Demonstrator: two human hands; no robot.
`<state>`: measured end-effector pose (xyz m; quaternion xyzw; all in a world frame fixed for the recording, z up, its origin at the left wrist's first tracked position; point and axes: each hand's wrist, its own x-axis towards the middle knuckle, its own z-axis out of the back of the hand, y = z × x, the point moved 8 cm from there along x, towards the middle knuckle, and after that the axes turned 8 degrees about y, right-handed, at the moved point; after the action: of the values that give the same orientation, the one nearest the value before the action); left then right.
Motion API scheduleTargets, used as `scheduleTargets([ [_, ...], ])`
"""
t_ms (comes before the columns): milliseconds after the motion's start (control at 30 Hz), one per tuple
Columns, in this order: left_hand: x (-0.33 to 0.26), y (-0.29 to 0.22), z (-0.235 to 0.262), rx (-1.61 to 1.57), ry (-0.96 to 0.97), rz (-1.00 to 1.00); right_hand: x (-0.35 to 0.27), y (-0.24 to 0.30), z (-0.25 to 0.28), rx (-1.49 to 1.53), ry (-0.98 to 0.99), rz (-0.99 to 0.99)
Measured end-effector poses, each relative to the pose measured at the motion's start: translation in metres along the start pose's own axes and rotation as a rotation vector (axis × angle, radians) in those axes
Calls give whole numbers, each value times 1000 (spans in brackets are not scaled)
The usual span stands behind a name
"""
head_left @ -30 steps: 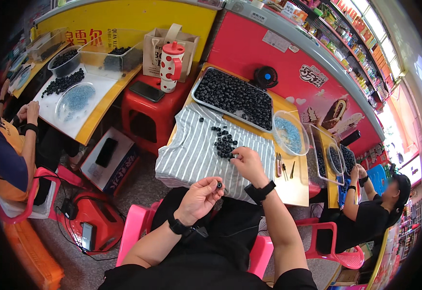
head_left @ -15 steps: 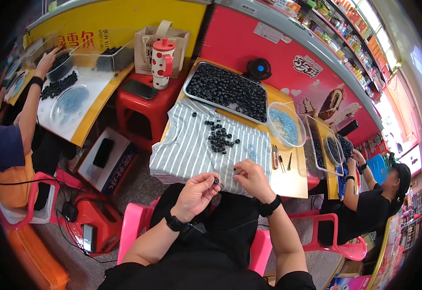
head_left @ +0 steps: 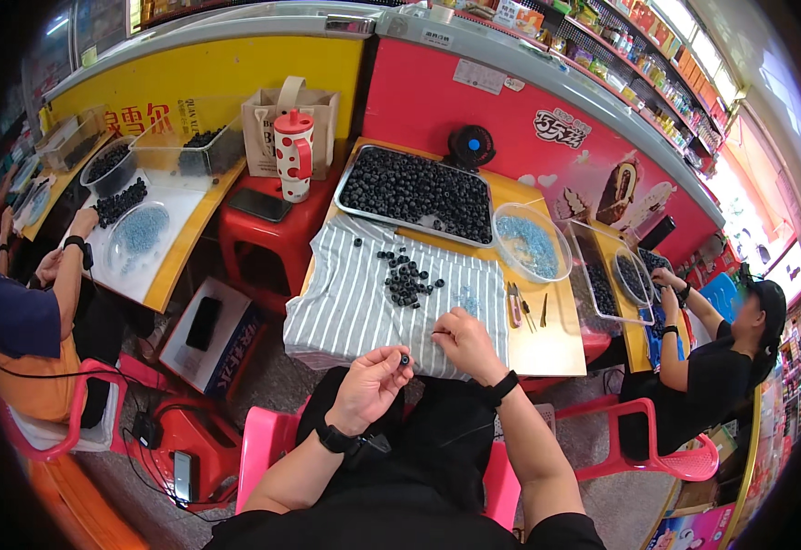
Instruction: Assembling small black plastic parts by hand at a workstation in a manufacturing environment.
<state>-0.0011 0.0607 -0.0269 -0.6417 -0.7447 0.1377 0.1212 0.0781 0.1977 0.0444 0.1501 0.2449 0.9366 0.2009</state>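
Between the thumb and fingertips of my left hand [head_left: 368, 390] is a small black ring-shaped part [head_left: 405, 359], its round end facing up. My right hand [head_left: 470, 346] is just to the right, fingers pinched together; whatever is at its fingertips is too small to make out. Both hands are over the near edge of a grey-and-white striped cloth [head_left: 327, 307]. Beyond them, a loose heap of similar black parts [head_left: 404, 286] lies on the cloth, with a few tiny pale blue pieces [head_left: 467, 299] to its right.
Behind the cloth sits a metal tray [head_left: 400, 227] full of black parts. A clear round tub [head_left: 566, 263] holds pale blue pieces. Slim hand tools [head_left: 514, 310] lie on the table's right. A small fan [head_left: 470, 147] stands behind. People work at tables on both sides.
My hands stay close together, the left still pinching the black part; the right has turned slightly. The person at left has brought a raised arm down from the bins. The whole view has shifted a little.
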Motion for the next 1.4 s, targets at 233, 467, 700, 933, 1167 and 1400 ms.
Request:
scheduleTargets([
  [233, -2, -6, -18, 54, 46, -42, -35, 39, 7, 799, -34, -176],
  [467, -7, -1, -31, 121, 75, -35, -51, 84, 14, 673, -118, 33],
  [700, -7, 2, -34, 206, 104, -50, -58, 88, 19, 574, -143, 80],
  [933, -8, -3, -40, 315, 134, -80, -58, 90, 20, 528, -133, 97],
  [1167, -12, -10, -48, 409, 164, 11, -52, 96, 21, 634, 25, -43],
  [1400, -13, -7, -53, 367, 237, 46, -50, 110, 22, 446, 161, 170],
])
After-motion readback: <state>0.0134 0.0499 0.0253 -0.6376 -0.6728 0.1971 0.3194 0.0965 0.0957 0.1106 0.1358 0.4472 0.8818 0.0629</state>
